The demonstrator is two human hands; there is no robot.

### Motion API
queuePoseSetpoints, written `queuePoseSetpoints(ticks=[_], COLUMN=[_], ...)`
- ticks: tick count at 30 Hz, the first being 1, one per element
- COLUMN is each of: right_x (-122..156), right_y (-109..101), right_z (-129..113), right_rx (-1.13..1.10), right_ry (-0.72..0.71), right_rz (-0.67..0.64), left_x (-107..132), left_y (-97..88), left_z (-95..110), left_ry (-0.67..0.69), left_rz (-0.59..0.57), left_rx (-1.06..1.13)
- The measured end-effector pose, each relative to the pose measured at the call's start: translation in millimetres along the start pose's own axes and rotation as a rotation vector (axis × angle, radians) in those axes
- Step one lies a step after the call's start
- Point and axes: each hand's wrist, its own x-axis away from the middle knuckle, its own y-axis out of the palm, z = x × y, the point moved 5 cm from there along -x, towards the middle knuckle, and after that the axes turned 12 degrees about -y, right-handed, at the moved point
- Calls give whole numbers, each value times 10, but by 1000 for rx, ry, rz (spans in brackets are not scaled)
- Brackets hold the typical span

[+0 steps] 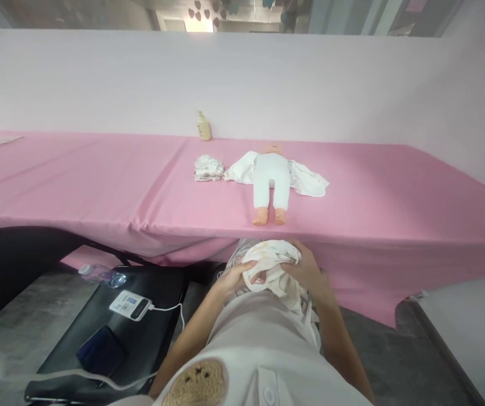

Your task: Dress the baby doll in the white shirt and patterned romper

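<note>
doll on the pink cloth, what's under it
White fabric sticks out at both sides of the doll, spread on the pink cloth. Whatever lies directly under its body is covered and can't be seen.

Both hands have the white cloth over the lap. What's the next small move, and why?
Probably draw the left hand and right hand slightly apart to open the white cloth: it is bunched between them, its folds hiding its shape. The doll lies beyond, feet toward the person.
</note>
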Motion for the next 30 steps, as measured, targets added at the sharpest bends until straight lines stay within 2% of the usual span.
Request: queuePoseSetpoints(ticks=[3,6,8,9,11,13,16,20,25,30], right_x=[-2,28,51,60,74,83,104,131,104,72], right_y=[-112,-187,-246,-280,-349,-403,-453,-487,-470,-414], right_z=[-47,-81,-67,-52,-22,-2,-8,-44,5,29], right_rx=[52,42,37,44,72,86,45,31,25,-47], right_ry=[-12,-30,-39,-40,-41,-32,-17,-22,-23,21], right_rz=[215,373,461,498,557,594,644,700,661,607], left_x=[-97,-233,-327,-383,-525,-674,-805,-785,-716,-719], left_y=[-116,-314,-446,-482,-493,-461,-375,-341,-443,-491], left_z=[57,351,631,756,912,946,899,910,975,894], left_ry=[57,223,376,427,437,370,320,387,540,729], left_rz=[123,339,580,712,937,1082,1146,1155,1198,1210], left_rx=[-37,-101,-351,-548,-945,-1220,-1362,-1356,-1356,-1294])
